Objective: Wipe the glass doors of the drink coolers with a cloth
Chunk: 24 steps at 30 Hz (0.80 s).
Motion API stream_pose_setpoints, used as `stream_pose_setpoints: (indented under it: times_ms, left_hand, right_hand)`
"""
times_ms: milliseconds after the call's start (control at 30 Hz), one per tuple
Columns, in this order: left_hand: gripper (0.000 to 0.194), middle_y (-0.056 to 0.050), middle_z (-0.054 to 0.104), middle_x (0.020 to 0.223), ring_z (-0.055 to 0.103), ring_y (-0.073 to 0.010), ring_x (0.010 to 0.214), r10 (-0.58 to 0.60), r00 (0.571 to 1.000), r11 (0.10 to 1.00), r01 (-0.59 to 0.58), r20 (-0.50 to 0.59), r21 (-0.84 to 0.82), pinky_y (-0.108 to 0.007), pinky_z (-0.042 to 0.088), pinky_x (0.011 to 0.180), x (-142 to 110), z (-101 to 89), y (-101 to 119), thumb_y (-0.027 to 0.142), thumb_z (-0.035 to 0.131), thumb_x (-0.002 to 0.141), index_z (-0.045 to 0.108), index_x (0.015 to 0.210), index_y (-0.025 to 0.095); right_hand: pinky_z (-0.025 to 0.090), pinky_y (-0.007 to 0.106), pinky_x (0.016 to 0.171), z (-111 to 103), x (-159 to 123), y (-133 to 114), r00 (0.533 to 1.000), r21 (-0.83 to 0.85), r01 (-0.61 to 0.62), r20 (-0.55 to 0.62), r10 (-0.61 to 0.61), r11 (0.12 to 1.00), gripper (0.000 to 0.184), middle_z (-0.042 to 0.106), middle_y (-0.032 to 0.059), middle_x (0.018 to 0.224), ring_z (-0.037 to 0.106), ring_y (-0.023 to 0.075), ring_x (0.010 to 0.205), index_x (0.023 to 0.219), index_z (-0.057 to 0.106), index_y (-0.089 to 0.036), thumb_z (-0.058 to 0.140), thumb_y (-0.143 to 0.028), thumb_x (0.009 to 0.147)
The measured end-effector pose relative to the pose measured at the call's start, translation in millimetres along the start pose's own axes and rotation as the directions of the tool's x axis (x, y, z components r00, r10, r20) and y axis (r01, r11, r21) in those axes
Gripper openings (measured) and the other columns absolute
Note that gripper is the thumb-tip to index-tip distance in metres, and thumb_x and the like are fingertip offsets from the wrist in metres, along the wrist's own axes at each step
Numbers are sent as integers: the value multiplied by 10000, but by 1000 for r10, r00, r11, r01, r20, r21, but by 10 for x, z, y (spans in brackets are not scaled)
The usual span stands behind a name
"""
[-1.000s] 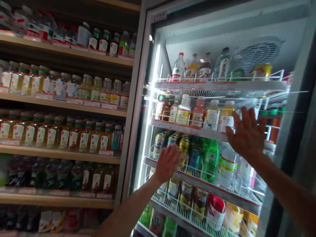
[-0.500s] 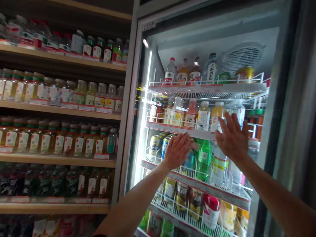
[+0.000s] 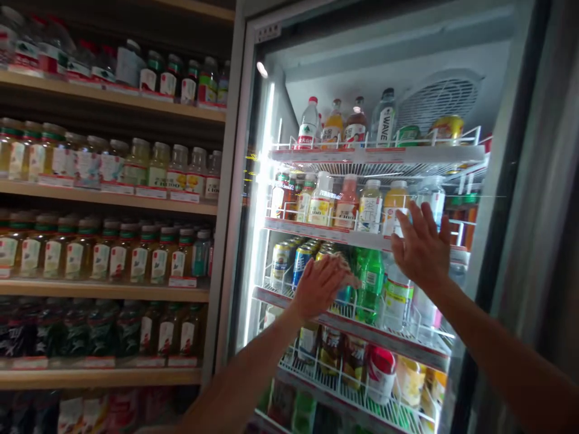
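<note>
My left hand (image 3: 316, 290) lies against the glass door (image 3: 362, 78) of a lit drinks cooler, over the shelf with cans and a green bottle (image 3: 370, 283). Under its fingers is a crumpled, pale pinkish cloth (image 3: 348, 274), partly covered by the hand. To the right, my right hand (image 3: 423, 247) holds nothing and has its fingers spread, at the glass in front of the second shelf. An orange drink bottle (image 3: 394, 202) shows behind the glass beside its fingertips.
Several shelves of bottled drinks (image 3: 122, 256) stand left of the cooler. A grey door frame (image 3: 230, 199) divides them from the glass. Inside the cooler, wire-fronted shelves (image 3: 375, 155) hold bottles, cans and tins.
My left hand has slid a little downward over the glass with the cloth. My right hand stays nearly in place. The view has shifted slightly.
</note>
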<state>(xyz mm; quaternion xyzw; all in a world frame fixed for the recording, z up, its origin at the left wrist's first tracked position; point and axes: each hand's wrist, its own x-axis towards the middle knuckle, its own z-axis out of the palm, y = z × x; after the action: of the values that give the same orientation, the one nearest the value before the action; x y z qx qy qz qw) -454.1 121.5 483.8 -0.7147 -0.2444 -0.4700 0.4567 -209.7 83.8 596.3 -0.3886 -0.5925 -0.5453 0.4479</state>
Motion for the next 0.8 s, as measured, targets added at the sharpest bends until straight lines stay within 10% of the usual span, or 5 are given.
stream_pose_setpoints:
  times_ms: [100, 233, 400, 700, 800]
  left_hand:
    - [460, -78, 427, 1409, 260, -193, 1375, -197, 975, 976, 205, -100, 77, -400, 222, 1112, -161, -92, -342, 310, 390, 896, 394, 1348, 225]
    - [518, -174, 335, 1446, 224, -221, 1388, -541, 760, 789, 607, -360, 97, -453, 263, 1075, -183, -90, -611, 276, 339, 916, 267, 1412, 147]
    - [488, -69, 391, 1434, 226, -221, 1387, -90, 996, 994, 91, -28, 52, -445, 181, 1128, -35, 6, -67, 316, 386, 893, 357, 1372, 229]
    - [537, -163, 258, 1485, 152, -206, 1407, -540, 780, 799, 593, -317, 99, -453, 202, 1110, -271, -156, -692, 266, 307, 926, 188, 1438, 154]
    - [520, -86, 338, 1463, 192, -200, 1397, -353, 925, 927, 366, -143, 77, -421, 196, 1124, -223, -64, -343, 288, 358, 910, 263, 1418, 229]
  right_hand:
    - [175, 535, 1089, -13, -51, -22, 1000, 10, 2, 5, -2, 1000, 544, 353, 131, 1447, 264, 288, 1367, 1393, 344, -188, 443, -320, 875]
    - [160, 536, 1092, -25, -109, -49, 1000, 12, 27, 15, -27, 1000, 551, 328, 116, 1463, 241, 282, 1376, 1403, 323, -212, 449, -310, 875]
    - [154, 479, 1117, -56, -145, -38, 992, 18, 119, 42, -120, 993, 493, 365, 93, 1447, 280, 250, 1365, 1353, 399, -242, 462, -317, 870]
    - [183, 480, 1108, -100, -139, -100, 994, -9, 76, 73, -75, 997, 428, 396, 100, 1427, 308, 258, 1352, 1288, 480, -212, 477, -300, 870]
    - [182, 485, 1107, -95, -144, -97, 996, 19, 57, 71, -59, 998, 433, 391, 88, 1432, 310, 256, 1352, 1297, 473, -225, 473, -289, 869]
